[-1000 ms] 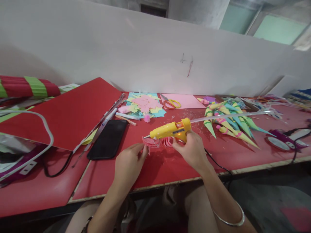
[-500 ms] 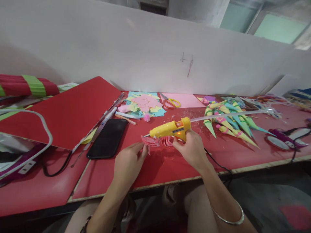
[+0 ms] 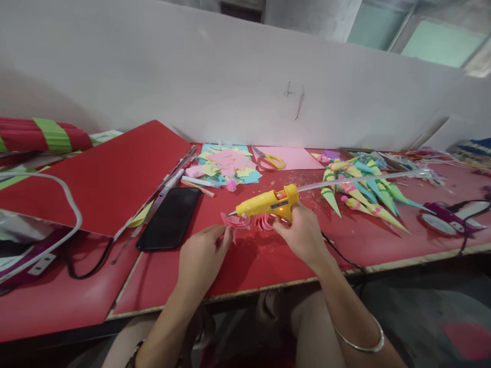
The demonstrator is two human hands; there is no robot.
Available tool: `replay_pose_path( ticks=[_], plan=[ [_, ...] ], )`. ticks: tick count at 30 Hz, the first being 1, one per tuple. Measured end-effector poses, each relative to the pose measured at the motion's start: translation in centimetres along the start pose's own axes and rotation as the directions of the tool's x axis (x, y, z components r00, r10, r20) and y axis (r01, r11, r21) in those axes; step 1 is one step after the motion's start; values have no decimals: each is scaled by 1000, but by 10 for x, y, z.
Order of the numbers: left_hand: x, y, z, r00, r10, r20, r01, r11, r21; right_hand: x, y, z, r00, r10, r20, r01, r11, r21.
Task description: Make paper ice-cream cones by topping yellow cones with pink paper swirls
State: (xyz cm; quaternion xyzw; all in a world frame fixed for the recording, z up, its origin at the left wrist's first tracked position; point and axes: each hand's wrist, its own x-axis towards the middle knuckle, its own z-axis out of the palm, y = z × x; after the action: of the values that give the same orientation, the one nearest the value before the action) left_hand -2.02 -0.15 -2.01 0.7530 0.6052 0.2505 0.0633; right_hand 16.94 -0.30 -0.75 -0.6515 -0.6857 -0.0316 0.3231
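Observation:
My right hand [image 3: 301, 232] is wrapped round the grip of a yellow hot glue gun [image 3: 264, 203], whose small light glows orange. A long clear glue stick [image 3: 360, 179] sticks out of its back end to the right. The gun's metal nozzle points left, at or just above a pink paper piece [image 3: 235, 221]. My left hand [image 3: 203, 250] pinches that piece between thumb and fingers at its left end. Curled pink paper strips [image 3: 264, 223] lie on the red table beneath the gun, partly hidden by it. Whether the nozzle touches the paper I cannot tell.
A black phone [image 3: 171, 219] lies left of my hands. Behind are cut paper pieces [image 3: 230, 162], yellow-handled scissors [image 3: 270, 161] and a pink sheet [image 3: 295, 158]. Several paper cones [image 3: 364, 186] are heaped on the right. A cord [image 3: 345, 260] runs over the table's front edge [image 3: 268, 288].
The glue gun and my right hand have shifted very slightly left. The pink piece in my left hand has tilted a little; both grips stay the same.

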Motion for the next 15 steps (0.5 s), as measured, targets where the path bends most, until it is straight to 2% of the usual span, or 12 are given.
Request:
replay_pose_path(
  ticks=[15],
  plan=[
    [0, -2, -1, 1000, 0, -27, 1, 1000, 23, 0, 2, 1, 999, 12, 32, -11, 999, -37]
  ],
)
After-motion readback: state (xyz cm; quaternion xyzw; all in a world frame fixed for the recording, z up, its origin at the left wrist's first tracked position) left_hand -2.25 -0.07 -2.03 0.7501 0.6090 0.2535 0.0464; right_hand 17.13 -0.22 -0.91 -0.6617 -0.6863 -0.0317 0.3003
